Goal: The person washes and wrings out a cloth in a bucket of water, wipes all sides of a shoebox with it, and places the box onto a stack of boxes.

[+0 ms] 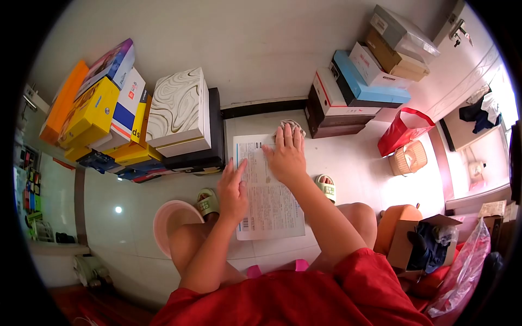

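A white flat box (272, 214), printed with text and a barcode, is between my feet and in front of my knees. My left hand (232, 195) rests at its left edge, fingers stretched out and apart, thumb over the printed face. At the far right corner my right hand (287, 155) presses a bunched, greyish-brown cloth (298, 130) under its fingertips. The thumb of that hand sits apart, over the box's face. Part of the cloth is hidden beneath the fingers.
Stacked shoe boxes (176, 108) line the wall at left, and more boxes (348, 108) stand at right. A pink basin (163, 223) is beside my left leg. At right are a red bag (399, 133), a wicker basket (409, 158) and an open carton (402, 242).
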Demonstrator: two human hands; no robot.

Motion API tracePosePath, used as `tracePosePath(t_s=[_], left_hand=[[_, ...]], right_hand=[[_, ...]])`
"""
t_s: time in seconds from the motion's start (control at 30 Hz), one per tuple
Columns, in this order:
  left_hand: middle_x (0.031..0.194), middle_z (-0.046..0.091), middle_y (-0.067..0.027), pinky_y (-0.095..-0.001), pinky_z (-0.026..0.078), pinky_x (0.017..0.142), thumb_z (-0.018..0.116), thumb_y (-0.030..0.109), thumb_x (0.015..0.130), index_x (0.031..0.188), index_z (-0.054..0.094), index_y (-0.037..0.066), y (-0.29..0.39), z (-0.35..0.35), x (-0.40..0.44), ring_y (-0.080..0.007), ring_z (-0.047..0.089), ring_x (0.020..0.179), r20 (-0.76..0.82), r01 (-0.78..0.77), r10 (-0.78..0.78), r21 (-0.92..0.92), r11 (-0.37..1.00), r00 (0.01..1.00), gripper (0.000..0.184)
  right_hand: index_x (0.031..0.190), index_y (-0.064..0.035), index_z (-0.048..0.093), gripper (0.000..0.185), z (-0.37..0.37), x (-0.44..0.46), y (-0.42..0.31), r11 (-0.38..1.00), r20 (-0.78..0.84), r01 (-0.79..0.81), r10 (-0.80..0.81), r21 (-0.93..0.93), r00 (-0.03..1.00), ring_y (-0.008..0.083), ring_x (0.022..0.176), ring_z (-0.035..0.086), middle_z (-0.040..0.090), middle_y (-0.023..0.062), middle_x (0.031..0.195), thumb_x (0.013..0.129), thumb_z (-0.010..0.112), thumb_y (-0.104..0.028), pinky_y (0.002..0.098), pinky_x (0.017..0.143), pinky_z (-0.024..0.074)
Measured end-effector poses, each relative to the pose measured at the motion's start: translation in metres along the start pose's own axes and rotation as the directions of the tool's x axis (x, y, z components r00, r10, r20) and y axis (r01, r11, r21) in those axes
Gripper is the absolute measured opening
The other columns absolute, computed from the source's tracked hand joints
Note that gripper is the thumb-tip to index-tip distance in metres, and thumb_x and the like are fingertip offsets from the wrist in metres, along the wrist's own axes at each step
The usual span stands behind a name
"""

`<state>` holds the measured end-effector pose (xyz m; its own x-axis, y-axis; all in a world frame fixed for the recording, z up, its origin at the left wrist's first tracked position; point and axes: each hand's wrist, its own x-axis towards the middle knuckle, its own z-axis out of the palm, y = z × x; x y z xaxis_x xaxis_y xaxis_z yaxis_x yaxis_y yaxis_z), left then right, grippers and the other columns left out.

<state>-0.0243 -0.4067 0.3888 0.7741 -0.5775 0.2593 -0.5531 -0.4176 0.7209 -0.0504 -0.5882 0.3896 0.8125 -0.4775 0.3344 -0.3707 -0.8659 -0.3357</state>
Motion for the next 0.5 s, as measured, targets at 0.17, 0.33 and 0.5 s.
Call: tracePosePath(t_s=[0.17, 0.33, 0.5], left_hand=[[0.144, 0.039, -0.0243, -0.0441, 0.029, 0.110, 0.051, -0.004, 0.084, 0.147, 0.032, 0.007, -0.001, 0.004, 0.001, -0.0392, 0.037, 0.135, -0.064, 0.062, -0.076, -0.200, 0.978, 0.995, 0.067], [0.146, 0.036, -0.0254, -0.0409, 0.029, 0.112, 0.046, -0.007, 0.086, 0.148, 0.024, 0.001, -0.003, 0.010, 0.003, -0.0358, 0.036, 0.137, -0.081, 0.090, -0.138, -0.430, 0.898, 0.987, 0.066], [0.149, 0.032, -0.0239, -0.0387, 0.025, 0.114, 0.043, -0.008, 0.085, 0.149, 0.021, 0.001, 0.002, 0.005, 0.001, -0.0341, 0.032, 0.140, -0.033, 0.108, -0.133, -0.407, 0.907, 0.991, 0.068]], right_hand=[[0.141, 0.0025, 0.040, 0.067, 0.003, -0.011, -0.022, 0.992, 0.065, 0.116, -0.112, -0.059, 0.992, 0.0417, 0.139, 0.026, 0.035, 0.0206, 0.149, 0.096, 0.045, -0.047, 0.0515, 0.114, 0.0202], [0.134, -0.0007, 0.051, 0.050, -0.001, -0.031, -0.051, 0.932, 0.037, 0.316, -0.327, 0.177, 0.944, 0.0390, 0.135, 0.036, 0.043, 0.0195, 0.144, 0.097, 0.046, -0.034, 0.0515, 0.114, 0.0206], [0.134, -0.0042, 0.051, 0.050, -0.019, -0.005, -0.018, 0.925, 0.273, 0.321, -0.261, -0.205, 0.926, 0.0377, 0.137, 0.033, 0.042, 0.0153, 0.146, 0.099, 0.041, -0.039, 0.0484, 0.115, 0.0205]])
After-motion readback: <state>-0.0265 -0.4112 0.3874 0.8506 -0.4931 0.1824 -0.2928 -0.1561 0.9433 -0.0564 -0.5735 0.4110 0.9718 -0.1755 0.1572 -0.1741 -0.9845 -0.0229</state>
